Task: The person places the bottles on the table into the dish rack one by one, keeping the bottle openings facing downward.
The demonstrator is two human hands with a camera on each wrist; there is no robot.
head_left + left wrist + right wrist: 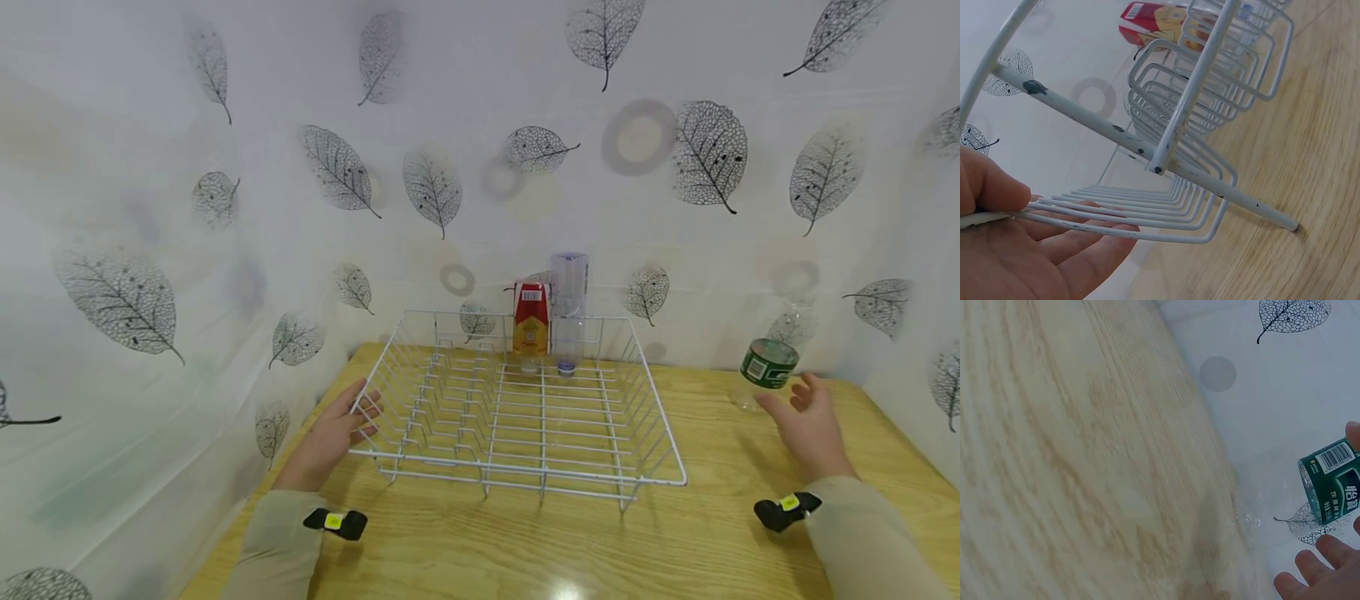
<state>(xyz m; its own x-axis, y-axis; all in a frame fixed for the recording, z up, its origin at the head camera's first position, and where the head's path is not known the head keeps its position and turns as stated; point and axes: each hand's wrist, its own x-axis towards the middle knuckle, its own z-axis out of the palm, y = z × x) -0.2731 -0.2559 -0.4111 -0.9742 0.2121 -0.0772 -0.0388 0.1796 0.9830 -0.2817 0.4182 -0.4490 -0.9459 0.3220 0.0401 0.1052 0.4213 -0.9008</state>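
My left hand [333,433] grips the left side of a white wire dish rack [543,477]. In the left wrist view, the thumb lies over the rim wire and the fingers [1094,259] reach under the side wires. Toward the back right of the table stands a clear plastic bottle with a green label [769,363]. My right hand [812,429] is beside this bottle, thumb close to the label and fingers spread apart. In the right wrist view, the fingers [1335,553] extend alongside the bottle [1329,481], not wrapped round it.
At the rack's back, a red and yellow carton [531,321] stands beside a clear bottle [570,287] turned upside down, blue cap lowest. The wooden table [465,542] ends at a white curtain [480,200] with a leaf print, behind and at both sides.
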